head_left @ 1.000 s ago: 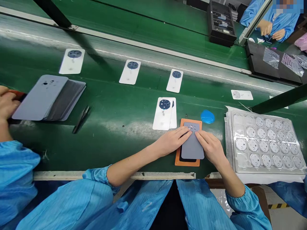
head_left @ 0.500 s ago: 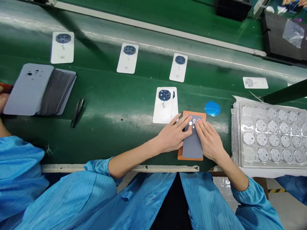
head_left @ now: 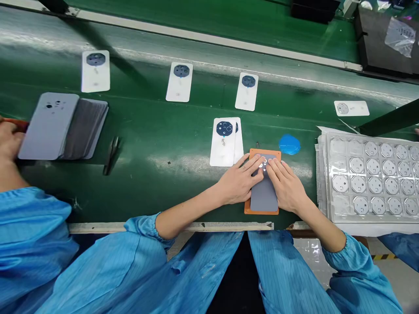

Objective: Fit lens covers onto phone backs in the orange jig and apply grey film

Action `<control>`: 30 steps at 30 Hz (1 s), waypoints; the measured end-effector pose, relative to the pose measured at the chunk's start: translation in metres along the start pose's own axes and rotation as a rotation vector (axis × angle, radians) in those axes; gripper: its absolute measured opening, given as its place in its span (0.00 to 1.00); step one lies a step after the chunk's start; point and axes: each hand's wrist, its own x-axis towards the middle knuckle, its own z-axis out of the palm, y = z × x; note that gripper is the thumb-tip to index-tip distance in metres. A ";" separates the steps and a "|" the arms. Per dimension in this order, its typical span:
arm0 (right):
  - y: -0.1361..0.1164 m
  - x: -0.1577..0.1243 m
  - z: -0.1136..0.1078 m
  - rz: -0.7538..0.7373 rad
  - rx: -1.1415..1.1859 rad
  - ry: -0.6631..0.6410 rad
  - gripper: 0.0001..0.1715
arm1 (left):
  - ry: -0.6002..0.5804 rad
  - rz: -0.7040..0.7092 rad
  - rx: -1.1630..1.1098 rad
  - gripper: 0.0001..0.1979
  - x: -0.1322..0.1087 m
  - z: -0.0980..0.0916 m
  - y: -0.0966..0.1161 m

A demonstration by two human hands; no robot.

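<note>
A grey phone back panel (head_left: pixel 263 196) with round holes near its top lies in an orange fixture plate (head_left: pixel 261 212) at the bench's front edge. My left hand (head_left: pixel 240 179) rests over the panel's upper left, fingers stretched out and fingertips near the holes. From the other side my right hand (head_left: pixel 285 185) lies with straight fingers on the panel's upper right. The fingertips of both hands almost meet and cover some of the holes. A round blue film (head_left: pixel 290 144) lies beyond my right hand. Two overlapping white cards (head_left: pixel 222 150) with dark camera-shaped pieces lie beyond my left hand.
A clear tray of round pieces (head_left: pixel 337 214) stands at right, under a green post (head_left: pixel 388 117). Black tweezers (head_left: pixel 111 156) and a fanned stack of grey panels (head_left: pixel 49 131) are at left, beside a co-worker's hand (head_left: pixel 9 141). More white cards (head_left: pixel 179 89) lie farther back.
The fingertips of my left hand have shifted slightly toward my right hand, over the holes. At left, more of the co-worker's hand shows as the view has shifted a little.
</note>
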 end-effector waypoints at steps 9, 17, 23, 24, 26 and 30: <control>0.000 -0.003 0.001 -0.068 -0.005 0.003 0.33 | 0.024 0.028 -0.029 0.26 0.001 0.004 0.000; -0.005 -0.023 0.007 0.004 0.048 0.045 0.38 | 0.009 -0.089 0.025 0.31 -0.017 0.001 0.018; -0.010 -0.027 0.010 0.055 0.090 0.077 0.38 | 0.001 -0.070 -0.003 0.28 -0.014 -0.004 0.017; -0.010 -0.026 0.012 0.057 0.093 0.081 0.38 | 0.000 -0.067 0.006 0.28 -0.014 -0.005 0.016; -0.009 -0.024 0.016 0.054 0.094 0.099 0.37 | 0.001 -0.070 0.024 0.28 -0.013 -0.006 0.016; -0.005 -0.020 0.022 0.065 0.126 0.135 0.39 | 0.000 -0.088 0.031 0.29 -0.011 -0.007 0.019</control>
